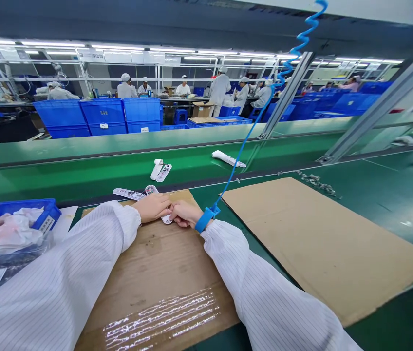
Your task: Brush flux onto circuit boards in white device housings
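Both of my hands meet over the far end of a brown cardboard sheet point(170, 273). Under my left hand point(154, 206) a long white plastic shell point(151, 189) with dark parts inside sticks out beyond the fingers. My right hand point(186, 213), with a blue wrist strap point(206, 219) at its wrist, has its fingers closed at the shell's near end. The fingertips hide the shell's middle. Just left of it lies another white shell point(128, 193) with dark parts showing, partly behind my left hand.
A green conveyor belt point(192, 170) ahead carries white pieces point(161, 171) and a white handle-shaped piece point(228, 159). Small metal parts point(318, 183) lie beyond a second cardboard sheet point(323, 243). A blue bin point(51, 214) holds bags at left. A coiled blue cord point(245, 141) rises from my wrist strap.
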The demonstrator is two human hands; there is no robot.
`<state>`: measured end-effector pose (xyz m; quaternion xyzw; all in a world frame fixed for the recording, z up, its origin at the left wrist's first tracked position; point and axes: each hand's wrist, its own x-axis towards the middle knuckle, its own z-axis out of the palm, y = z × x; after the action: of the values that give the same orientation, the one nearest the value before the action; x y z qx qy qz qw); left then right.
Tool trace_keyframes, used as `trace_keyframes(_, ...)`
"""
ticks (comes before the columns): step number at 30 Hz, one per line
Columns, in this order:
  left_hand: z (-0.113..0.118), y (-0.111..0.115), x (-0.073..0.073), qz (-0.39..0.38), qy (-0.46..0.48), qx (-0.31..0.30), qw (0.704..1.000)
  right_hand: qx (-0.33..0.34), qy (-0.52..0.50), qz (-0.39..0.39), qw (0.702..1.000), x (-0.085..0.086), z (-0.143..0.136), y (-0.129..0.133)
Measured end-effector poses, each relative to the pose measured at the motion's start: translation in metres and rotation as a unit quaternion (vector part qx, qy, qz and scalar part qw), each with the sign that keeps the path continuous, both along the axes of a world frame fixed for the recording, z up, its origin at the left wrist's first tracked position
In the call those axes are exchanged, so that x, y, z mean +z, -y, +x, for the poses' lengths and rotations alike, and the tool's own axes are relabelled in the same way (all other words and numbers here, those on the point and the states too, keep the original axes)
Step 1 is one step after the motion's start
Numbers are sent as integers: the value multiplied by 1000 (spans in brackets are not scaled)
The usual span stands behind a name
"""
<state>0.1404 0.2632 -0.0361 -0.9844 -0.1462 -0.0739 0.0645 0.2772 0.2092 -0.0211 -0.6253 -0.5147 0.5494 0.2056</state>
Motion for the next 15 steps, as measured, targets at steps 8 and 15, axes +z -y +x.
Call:
trace_keyframes(8,1,2,3,-4,-6,7,1000,24,15,18,999,-4,2,-2)
trace_keyframes(15,-1,1,1,-8,-3,18,1000,34,13,100,994,-16,7,1)
